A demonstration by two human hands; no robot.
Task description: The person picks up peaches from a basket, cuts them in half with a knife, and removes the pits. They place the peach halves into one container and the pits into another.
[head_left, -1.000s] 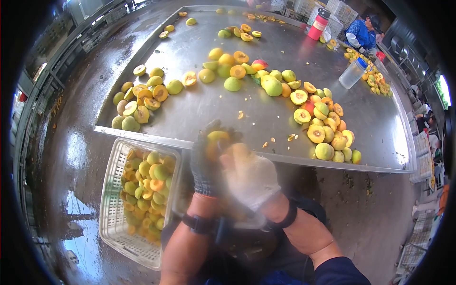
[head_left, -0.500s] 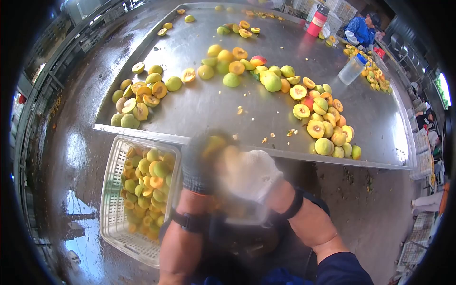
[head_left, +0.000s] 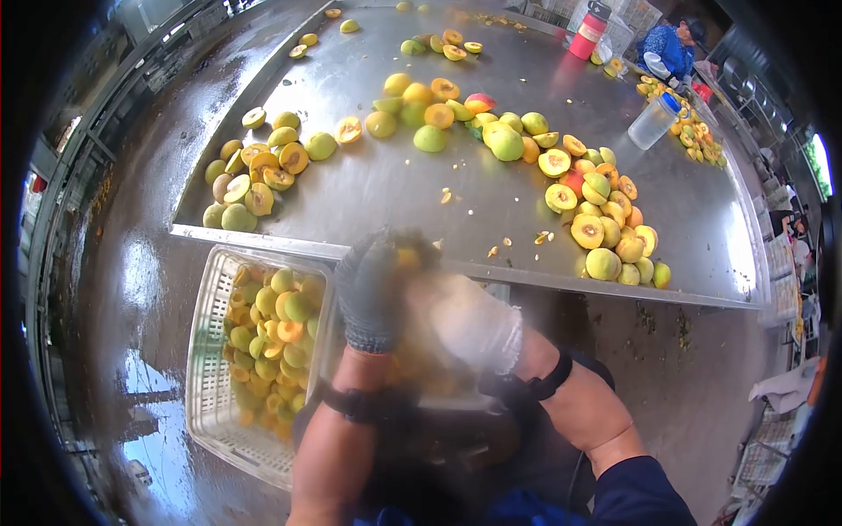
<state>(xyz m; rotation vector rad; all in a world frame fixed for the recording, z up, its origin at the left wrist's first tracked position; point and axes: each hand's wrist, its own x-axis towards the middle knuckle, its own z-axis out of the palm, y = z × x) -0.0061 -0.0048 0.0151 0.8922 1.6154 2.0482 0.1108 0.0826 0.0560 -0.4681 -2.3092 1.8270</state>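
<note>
Evidently, both hands are close together at the near edge of a broad grey metal table [head_left: 342,202]. The left hand [head_left: 373,294], in a dark grey knitted glove, is curled around a yellow rounded fruit [head_left: 409,257] — partly hidden and blurred. The right hand [head_left: 474,324], in a white fabric glove, is just beside it; blur makes it impossible to tell whether its fingers are closed. To the left, a white perforated plastic crate [head_left: 203,386] holds green and yellow fruit pieces [head_left: 272,342]. On the table, a cluster of green and orange-fleshed fruit [head_left: 259,200] lies near the left corner; a heap of yellow-green fruit [head_left: 602,263] lies near the right front edge. Farther back are a clear bottle with a blue cap [head_left: 651,127] and a red cylindrical flask [head_left: 586,42] — both upright. A person in blue patterned clothing [head_left: 668,51] is at the far right.
</note>
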